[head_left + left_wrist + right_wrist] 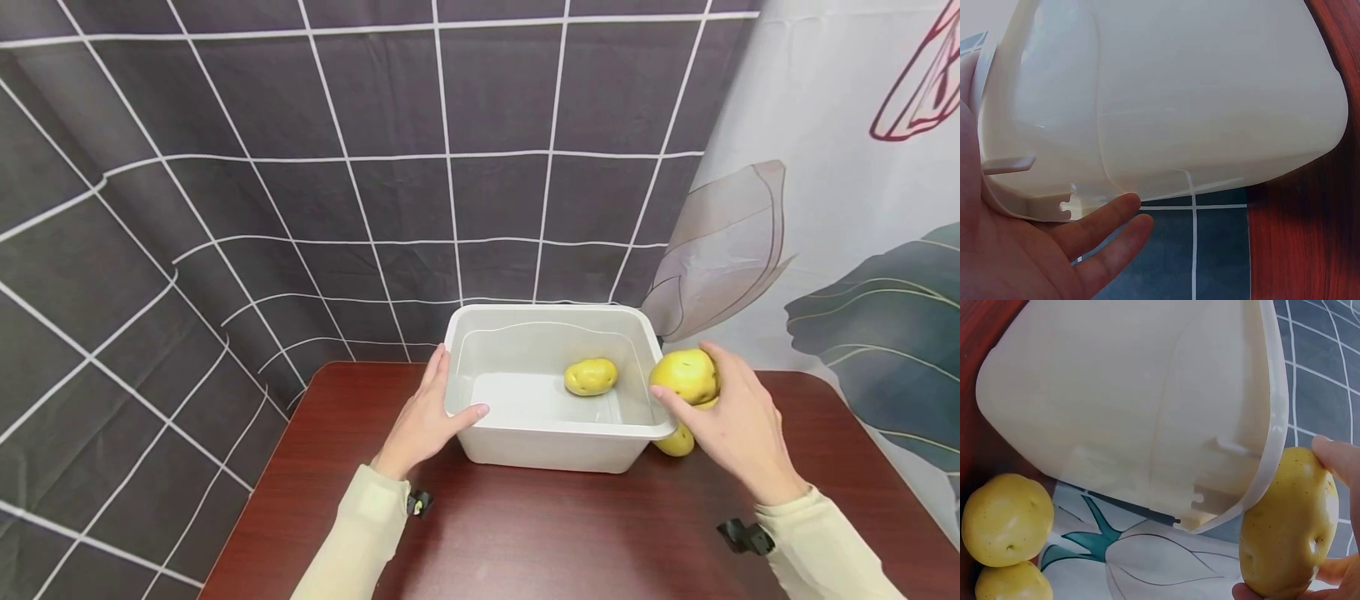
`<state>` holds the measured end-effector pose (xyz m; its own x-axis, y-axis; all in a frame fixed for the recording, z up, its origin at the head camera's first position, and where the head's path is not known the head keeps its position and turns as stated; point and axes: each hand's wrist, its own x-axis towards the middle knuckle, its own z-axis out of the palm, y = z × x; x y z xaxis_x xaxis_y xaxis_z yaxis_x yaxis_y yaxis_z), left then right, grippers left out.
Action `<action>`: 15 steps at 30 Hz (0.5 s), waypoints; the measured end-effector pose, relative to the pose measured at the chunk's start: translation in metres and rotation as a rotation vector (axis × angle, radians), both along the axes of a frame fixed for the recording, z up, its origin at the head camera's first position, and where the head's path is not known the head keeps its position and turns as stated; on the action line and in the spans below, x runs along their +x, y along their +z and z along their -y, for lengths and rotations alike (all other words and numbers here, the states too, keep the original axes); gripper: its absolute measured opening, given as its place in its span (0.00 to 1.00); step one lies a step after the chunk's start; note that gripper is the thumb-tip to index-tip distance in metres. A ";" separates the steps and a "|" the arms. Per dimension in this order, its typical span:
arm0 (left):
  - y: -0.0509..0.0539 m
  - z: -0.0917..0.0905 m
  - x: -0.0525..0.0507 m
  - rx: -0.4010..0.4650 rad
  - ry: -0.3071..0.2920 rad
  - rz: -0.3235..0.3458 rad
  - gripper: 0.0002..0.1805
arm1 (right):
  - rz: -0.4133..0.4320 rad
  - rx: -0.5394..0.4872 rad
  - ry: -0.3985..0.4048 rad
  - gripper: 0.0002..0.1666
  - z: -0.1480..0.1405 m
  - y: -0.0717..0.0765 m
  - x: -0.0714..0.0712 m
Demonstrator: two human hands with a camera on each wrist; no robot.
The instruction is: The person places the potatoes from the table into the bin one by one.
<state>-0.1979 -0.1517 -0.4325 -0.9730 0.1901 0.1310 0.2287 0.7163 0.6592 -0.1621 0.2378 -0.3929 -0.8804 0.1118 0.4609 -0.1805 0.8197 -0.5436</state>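
A pale grey plastic bin (555, 450) stands on the table with one yellow potato (591, 377) inside, toward its right. My left hand (426, 417) holds the bin's front left corner, thumb at the rim and fingers along the outer side; in the left wrist view the fingers (1107, 228) lie under the rim. My right hand (738, 417) grips another potato (1288, 525) between thumb and fingers, just outside the bin's right rim. Below it, beside the bin, lie two more potatoes, one upper (1009, 519) and one lower (1015, 584) in the right wrist view.
The dark red wooden table (525, 533) carries the bin near its back edge. Behind hangs a dark cloth (390, 200) with a white grid, and a pale leaf-patterned cloth (825, 192) hangs at the right. Dark wrist mounts (746, 537) sit at both cuffs.
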 end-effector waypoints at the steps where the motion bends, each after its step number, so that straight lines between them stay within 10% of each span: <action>1: 0.000 0.000 0.000 -0.001 -0.001 -0.001 0.61 | -0.001 0.002 -0.003 0.49 0.001 0.000 0.000; 15: 0.000 0.001 0.000 -0.010 -0.011 -0.004 0.61 | -0.065 -0.025 0.073 0.50 0.012 -0.003 -0.005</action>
